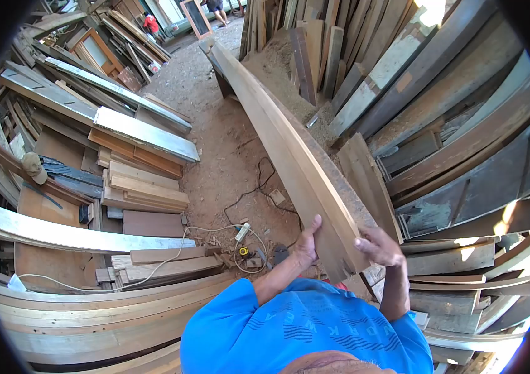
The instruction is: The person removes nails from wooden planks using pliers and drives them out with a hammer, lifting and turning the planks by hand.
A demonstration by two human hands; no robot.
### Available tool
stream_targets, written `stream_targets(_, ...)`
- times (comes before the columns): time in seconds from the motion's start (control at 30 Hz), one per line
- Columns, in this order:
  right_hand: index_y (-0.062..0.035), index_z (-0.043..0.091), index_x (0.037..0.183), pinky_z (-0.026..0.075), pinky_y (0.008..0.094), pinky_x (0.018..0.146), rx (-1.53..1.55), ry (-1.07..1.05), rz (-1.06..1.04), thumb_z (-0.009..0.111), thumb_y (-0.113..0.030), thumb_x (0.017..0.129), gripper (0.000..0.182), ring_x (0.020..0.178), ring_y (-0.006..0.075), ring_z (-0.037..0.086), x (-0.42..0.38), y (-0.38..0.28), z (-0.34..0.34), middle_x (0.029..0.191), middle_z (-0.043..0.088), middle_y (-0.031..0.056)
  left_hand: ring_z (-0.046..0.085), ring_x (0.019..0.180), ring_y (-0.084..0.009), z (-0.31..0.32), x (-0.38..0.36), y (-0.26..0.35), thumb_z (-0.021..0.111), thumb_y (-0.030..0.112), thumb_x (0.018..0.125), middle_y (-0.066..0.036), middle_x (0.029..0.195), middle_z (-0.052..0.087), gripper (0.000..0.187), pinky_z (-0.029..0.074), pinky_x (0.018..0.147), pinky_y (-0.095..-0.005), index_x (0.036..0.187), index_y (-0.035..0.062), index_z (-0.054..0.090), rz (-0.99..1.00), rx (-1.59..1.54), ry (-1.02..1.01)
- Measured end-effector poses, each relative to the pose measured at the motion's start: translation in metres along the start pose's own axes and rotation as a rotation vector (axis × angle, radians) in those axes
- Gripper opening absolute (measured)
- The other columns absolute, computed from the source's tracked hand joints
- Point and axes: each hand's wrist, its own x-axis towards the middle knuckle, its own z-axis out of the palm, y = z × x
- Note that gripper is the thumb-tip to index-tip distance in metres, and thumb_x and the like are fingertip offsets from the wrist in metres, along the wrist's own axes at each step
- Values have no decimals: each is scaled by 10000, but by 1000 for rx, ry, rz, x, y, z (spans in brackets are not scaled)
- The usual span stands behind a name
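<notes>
Holding a long plank (290, 143) by its near end, both hands on it. Left hand (308, 242) is pressed against the left face, thumb up over the top edge, fingers wrapped around the underside. Right hand (379, 247) grips the right edge, fingers curled over the wood. Plank stands on edge, tilted, and runs away from me up toward a dark support (220, 68) at its far end. Near end sits just above my blue shirt (302, 330).

Just right of the plank: a shorter board (368, 181) leaning against it, then dark planks (464, 124) stacked slantwise against each other. Heap of sawdust (277, 68) lies beside the plank's far half.

Below and left of the left hand, on the dirt floor (215, 137): a black cable (259, 184), a white cord (171, 258), a white power strip (242, 232), and a small yellow item (244, 252) too small to identify.

Farther left: stacked light boards (146, 187), a long pale plank (59, 234), curved pale planks (90, 311) close to me, a cap (33, 166) on the pile.

Far end of the yard: a person in red (150, 23), small, well apart.
</notes>
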Motion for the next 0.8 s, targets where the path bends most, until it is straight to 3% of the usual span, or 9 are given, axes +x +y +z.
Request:
stream_targets(0.03, 72, 586, 1368, 505, 469, 989, 191, -47, -158, 689, -595, 900, 821, 1178, 351, 671, -14, -18, -5, 1287, 673, 255, 669, 1171, -311, 20, -5, 10, 666, 591, 937, -172, 1272, 677, 722, 552, 1025, -491, 1381, 33, 555, 4, -55, -108)
stream_targets(0.1, 125, 502, 1427, 462, 471, 1065, 248, 1, -422, 725, -654, 851, 995, 1268, 356, 611, -35, -71, 2, 1422, 584, 252, 680, 1151, -304, 49, -5, 30, 626, 634, 943, -162, 1253, 688, 741, 561, 1014, -483, 1387, 45, 557, 13, -166, -326)
stream_targets(0.17, 100, 421, 1503, 390, 474, 1142, 70, 113, -673, 782, -654, 794, 1096, 1378, 374, 516, -44, -99, 18, 1520, 485, 271, 707, 1093, -290, 57, 4, 49, 583, 667, 951, -143, 1223, 707, 722, 587, 967, -479, 1355, 69, 586, 173, -313, -386)
stream_targets(0.23, 81, 316, 1563, 334, 504, 1176, -232, 233, -835, 816, -561, 789, 1124, 1463, 408, 409, -39, -119, 48, 1587, 386, 291, 734, 1011, -277, 78, 10, 76, 570, 641, 974, -125, 1157, 729, 636, 623, 871, -451, 1291, 92, 623, 361, -294, -451)
stream_targets(0.3, 67, 193, 1605, 288, 534, 1196, -370, 330, -834, 812, -465, 793, 1152, 1503, 430, 331, -21, -131, 76, 1618, 325, 298, 721, 1041, -281, 99, 2, 102, 577, 633, 975, -136, 1187, 714, 639, 616, 886, -466, 1318, 94, 606, 388, -231, -577)
stream_targets(0.33, 75, 179, 1601, 324, 555, 1173, -307, 377, -937, 784, -266, 789, 1069, 1459, 474, 380, -15, -145, 83, 1595, 344, 327, 715, 1056, -282, 111, -8, 114, 582, 631, 974, -141, 1203, 707, 643, 612, 895, -473, 1330, 95, 599, 383, -215, -581)
stream_targets(0.4, 95, 205, 1582, 350, 554, 1156, -235, 533, -1110, 751, -162, 774, 1008, 1429, 493, 408, 0, -158, 98, 1576, 353, 352, 702, 1085, -287, 155, -43, 130, 595, 633, 966, -153, 1236, 691, 661, 604, 919, -486, 1349, 94, 587, 313, -253, -367)
stream_targets(0.5, 134, 259, 1538, 399, 538, 1123, -230, 672, -1247, 685, -27, 746, 913, 1353, 498, 482, 10, -173, 104, 1523, 400, 376, 685, 1114, -300, 174, -49, 145, 606, 642, 955, -161, 1266, 674, 686, 589, 959, -501, 1369, 95, 578, 274, -300, -349)
stream_targets(0.8, 161, 288, 1509, 416, 532, 1101, -179, 598, -1172, 689, -38, 770, 864, 1283, 485, 536, 9, -194, 102, 1403, 482, 380, 684, 1148, -353, 185, -44, 160, 740, 493, 919, -167, 1233, 706, 637, 574, 990, -558, 1373, 76, 585, 315, -439, -455)
